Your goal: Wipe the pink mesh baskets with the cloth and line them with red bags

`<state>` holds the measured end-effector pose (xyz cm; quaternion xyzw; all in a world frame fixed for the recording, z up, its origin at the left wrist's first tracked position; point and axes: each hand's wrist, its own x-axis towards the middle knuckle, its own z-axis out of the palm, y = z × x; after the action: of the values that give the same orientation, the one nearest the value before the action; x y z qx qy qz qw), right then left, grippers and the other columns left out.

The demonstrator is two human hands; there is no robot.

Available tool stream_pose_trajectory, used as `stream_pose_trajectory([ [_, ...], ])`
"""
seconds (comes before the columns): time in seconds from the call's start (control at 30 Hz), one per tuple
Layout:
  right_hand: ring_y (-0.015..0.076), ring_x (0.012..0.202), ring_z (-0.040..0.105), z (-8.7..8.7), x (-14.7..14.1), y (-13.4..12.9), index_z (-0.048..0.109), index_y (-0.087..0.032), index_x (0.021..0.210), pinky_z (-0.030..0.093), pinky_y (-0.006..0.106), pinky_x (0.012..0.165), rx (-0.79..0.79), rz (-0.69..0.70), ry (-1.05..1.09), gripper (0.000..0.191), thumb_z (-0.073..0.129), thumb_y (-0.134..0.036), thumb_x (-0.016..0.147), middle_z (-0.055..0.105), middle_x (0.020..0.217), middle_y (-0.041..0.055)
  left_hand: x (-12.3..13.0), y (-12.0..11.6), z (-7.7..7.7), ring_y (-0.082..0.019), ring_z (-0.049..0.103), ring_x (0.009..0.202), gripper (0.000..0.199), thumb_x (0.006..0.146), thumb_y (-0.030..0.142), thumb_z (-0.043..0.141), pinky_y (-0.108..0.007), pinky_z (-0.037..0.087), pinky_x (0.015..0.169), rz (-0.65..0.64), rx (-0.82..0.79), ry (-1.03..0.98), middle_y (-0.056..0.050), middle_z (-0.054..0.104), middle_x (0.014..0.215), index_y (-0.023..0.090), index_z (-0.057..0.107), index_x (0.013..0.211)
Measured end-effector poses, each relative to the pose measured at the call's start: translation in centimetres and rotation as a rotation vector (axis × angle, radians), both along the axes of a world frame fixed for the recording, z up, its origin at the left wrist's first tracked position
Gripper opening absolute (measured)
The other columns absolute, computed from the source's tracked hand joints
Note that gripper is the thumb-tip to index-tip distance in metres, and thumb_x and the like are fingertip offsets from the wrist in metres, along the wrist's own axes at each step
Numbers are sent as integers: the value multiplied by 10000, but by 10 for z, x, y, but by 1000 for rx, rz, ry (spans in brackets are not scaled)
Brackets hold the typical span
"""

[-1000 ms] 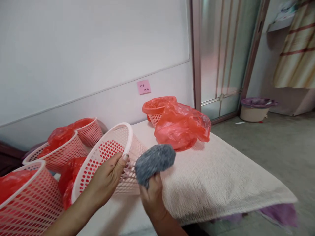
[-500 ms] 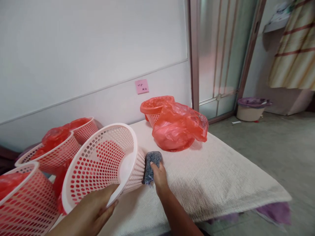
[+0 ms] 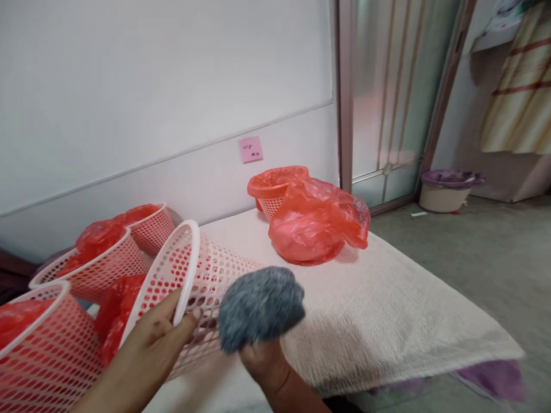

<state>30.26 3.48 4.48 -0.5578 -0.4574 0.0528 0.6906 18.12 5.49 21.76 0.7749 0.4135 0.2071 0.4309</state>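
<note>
A pale pink perforated plastic basket point(image 3: 224, 258) lies tipped on its side, its mouth towards the left. My left hand point(image 3: 161, 332) grips its white rim, thumb on the outside and fingers inside. In my right hand point(image 3: 264, 361) is a grey-blue scrubbing sponge point(image 3: 260, 307), held in front of the basket's outer wall near its base end. The sponge is blurred and covers most of my right fingers; whether it touches the wall I cannot tell.
Baskets with red plastic bags point(image 3: 101, 235) crowd the left. At the back, a red-lined basket point(image 3: 271, 203) stands beside a bulging red plastic bag point(image 3: 314, 223) on the white cloth point(image 3: 387, 304). A pink note point(image 3: 250, 149) is on the wall; a purple-lined bin point(image 3: 443, 198) stands on the floor.
The basket has turned so its mouth faces further left and more of its outer side shows. My right hand has brought the sponge nearer and rotated it over the side wall.
</note>
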Motion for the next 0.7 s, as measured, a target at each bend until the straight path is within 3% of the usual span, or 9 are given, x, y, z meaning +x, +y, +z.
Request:
stream_pose_trajectory([
  [0.13, 267, 866, 588, -16, 43, 25, 665, -189, 958, 482, 425, 823, -157, -194, 267, 319, 503, -259, 692, 649, 875, 85, 13, -3, 7, -251, 681, 896, 439, 797, 577, 579, -341, 580, 725, 95, -4, -18, -37, 728, 1014, 241, 620, 1077],
  [0.23, 274, 836, 615, -20, 66, 32, 654, -143, 925, 493, 417, 803, -206, -214, 369, 296, 482, -298, 742, 664, 860, 112, 23, -1, 13, -258, 681, 909, 493, 791, 632, 545, -347, 570, 748, 104, -22, -29, -59, 727, 1048, 224, 633, 1054],
  [0.3, 282, 856, 631, -16, 67, 29, 644, -115, 949, 500, 422, 819, -203, -199, 393, 320, 472, -309, 762, 675, 892, 136, 31, 3, 15, -255, 682, 905, 473, 821, 609, 517, -347, 549, 780, 119, -66, -19, -72, 732, 1033, 208, 639, 1042],
  [0.4, 272, 998, 617, -4, 43, 12, 623, -123, 1072, 475, 409, 923, -98, -121, 311, 364, 481, -288, 780, 664, 1045, 140, 45, 10, 15, -269, 688, 857, 459, 829, 579, 503, -358, 531, 752, 158, -111, -48, -93, 742, 962, 182, 650, 1005],
  [0.5, 257, 1105, 583, 7, 2, -15, 581, -217, 1222, 458, 384, 977, 120, 50, 4, 489, 533, -234, 736, 615, 1202, 93, 62, 13, 14, -277, 680, 842, 411, 795, 560, 528, -370, 512, 795, 170, -10, -74, -76, 747, 902, 191, 681, 893],
  [0.6, 231, 983, 642, 10, -29, -35, 582, -320, 1229, 526, 306, 860, 167, 28, -146, 523, 597, -216, 716, 680, 1077, 26, 77, 11, 11, -285, 657, 881, 365, 755, 544, 572, -360, 489, 828, 86, 121, -16, -61, 741, 891, 202, 691, 800],
  [0.7, 250, 956, 658, 8, -32, -39, 602, -344, 1193, 541, 315, 819, 191, -22, -247, 528, 618, -221, 679, 704, 1042, 17, 85, 13, 7, -279, 651, 881, 396, 777, 567, 549, -362, 486, 813, 52, 45, 5, -65, 735, 898, 194, 673, 825],
])
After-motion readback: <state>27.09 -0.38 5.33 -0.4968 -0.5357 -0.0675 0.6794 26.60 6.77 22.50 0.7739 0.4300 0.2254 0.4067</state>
